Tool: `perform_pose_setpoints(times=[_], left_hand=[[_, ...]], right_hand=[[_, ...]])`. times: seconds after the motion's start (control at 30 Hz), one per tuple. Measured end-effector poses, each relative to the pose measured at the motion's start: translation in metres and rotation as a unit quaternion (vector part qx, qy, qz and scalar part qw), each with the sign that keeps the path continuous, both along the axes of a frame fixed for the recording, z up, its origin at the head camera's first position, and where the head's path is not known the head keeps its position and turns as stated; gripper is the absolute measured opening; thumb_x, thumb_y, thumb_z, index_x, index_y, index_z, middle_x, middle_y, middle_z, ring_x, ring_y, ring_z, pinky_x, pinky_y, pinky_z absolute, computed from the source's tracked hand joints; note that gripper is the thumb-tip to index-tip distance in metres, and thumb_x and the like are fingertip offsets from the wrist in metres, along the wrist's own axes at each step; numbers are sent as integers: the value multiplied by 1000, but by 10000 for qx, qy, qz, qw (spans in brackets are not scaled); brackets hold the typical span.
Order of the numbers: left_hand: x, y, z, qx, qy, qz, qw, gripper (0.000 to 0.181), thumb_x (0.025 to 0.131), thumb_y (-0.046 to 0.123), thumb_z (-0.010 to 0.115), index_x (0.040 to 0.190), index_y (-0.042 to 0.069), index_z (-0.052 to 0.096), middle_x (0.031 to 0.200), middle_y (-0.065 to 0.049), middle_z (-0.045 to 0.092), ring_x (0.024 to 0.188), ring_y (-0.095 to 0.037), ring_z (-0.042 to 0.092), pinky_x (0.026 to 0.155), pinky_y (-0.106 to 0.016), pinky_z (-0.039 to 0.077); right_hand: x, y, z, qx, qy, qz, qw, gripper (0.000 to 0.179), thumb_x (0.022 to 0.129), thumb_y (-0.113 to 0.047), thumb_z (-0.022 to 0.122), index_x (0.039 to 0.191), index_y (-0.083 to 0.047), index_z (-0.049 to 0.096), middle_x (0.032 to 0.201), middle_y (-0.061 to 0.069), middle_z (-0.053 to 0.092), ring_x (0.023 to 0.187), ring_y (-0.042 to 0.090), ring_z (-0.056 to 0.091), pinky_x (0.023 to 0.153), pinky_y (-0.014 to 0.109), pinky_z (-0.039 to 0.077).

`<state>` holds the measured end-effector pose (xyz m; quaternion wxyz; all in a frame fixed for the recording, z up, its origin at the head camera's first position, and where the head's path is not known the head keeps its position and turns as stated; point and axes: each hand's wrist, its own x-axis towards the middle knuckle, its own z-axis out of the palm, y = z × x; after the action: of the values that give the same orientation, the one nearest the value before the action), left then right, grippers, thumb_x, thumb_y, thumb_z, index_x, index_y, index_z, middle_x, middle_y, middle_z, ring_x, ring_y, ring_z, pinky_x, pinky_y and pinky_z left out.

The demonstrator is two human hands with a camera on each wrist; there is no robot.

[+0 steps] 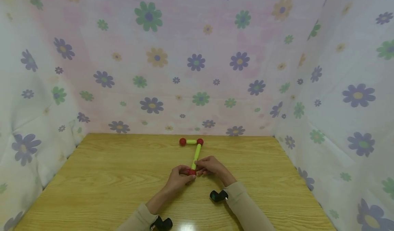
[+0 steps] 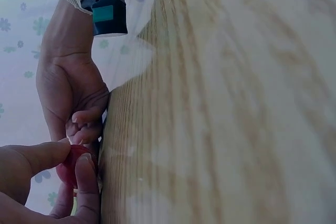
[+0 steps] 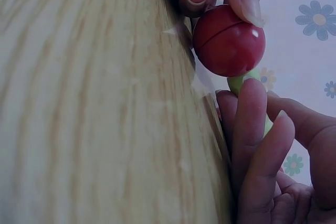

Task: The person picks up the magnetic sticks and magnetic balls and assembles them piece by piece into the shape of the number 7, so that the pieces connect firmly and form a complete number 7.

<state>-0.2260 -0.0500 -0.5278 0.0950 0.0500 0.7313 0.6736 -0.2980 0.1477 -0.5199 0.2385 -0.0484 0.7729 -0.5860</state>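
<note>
A red ball [image 1: 192, 172] sits at the near end of a long yellow-green rod [image 1: 197, 152]. My left hand [image 1: 176, 180] pinches this ball between thumb and fingers, and the right wrist view shows the ball [image 3: 229, 41] with a seam line round it. With thumb and fingertips, my right hand [image 1: 213, 166] grips the rod just beyond the ball. The rod's far end meets a second red ball [image 1: 200, 141]. From there a short yellow-green rod [image 1: 191, 141] runs left to a third red ball [image 1: 183, 141]. In the left wrist view, fingers partly hide the held ball [image 2: 67, 170].
The joined pieces lie on a wood-grain table [image 1: 123, 162]. Flower-patterned cloth [image 1: 175, 87] hangs behind the table and along both sides. A small black camera is strapped at each wrist, the right one [image 1: 218, 196] close over the tabletop.
</note>
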Motion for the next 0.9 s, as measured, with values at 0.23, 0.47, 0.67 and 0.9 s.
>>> perform_pose_setpoints(times=[0.23, 0.47, 0.67, 0.9], left_hand=[[0, 0, 2, 158, -8, -5, 9999, 42, 93, 3, 75, 126, -15, 55, 109, -22, 65, 83, -13, 66, 72, -26, 59], [2, -2, 2, 195, -41, -1, 9998, 40, 94, 2, 74, 125, -15, 55, 109, -22, 65, 82, -12, 66, 73, -28, 60], [0, -4, -3, 179, -133, 1, 9998, 41, 93, 2, 74, 126, -15, 56, 109, -21, 65, 82, -12, 65, 73, -26, 59], [-1, -9, -2, 452, -357, -76, 9983, 44, 92, 3, 75, 127, -15, 55, 110, -18, 64, 84, -13, 65, 74, -24, 59]], right_hand=[[-1, 1, -1, 0, 21, 26, 10000, 36, 104, -24, 64, 116, 9, 72, 80, 1, 75, 62, 3, 67, 53, 12, 48], [0, 1, -2, -115, -27, 110, 9999, 37, 104, -22, 63, 121, 10, 70, 84, 2, 77, 63, 2, 67, 53, 11, 48], [1, 2, -3, -173, 2, 82, 9998, 37, 104, -22, 65, 121, 10, 70, 83, 2, 76, 64, 3, 68, 53, 11, 49], [3, 7, -6, -194, 86, 74, 9997, 38, 104, -23, 64, 121, 10, 70, 85, 4, 76, 68, 6, 70, 57, 13, 53]])
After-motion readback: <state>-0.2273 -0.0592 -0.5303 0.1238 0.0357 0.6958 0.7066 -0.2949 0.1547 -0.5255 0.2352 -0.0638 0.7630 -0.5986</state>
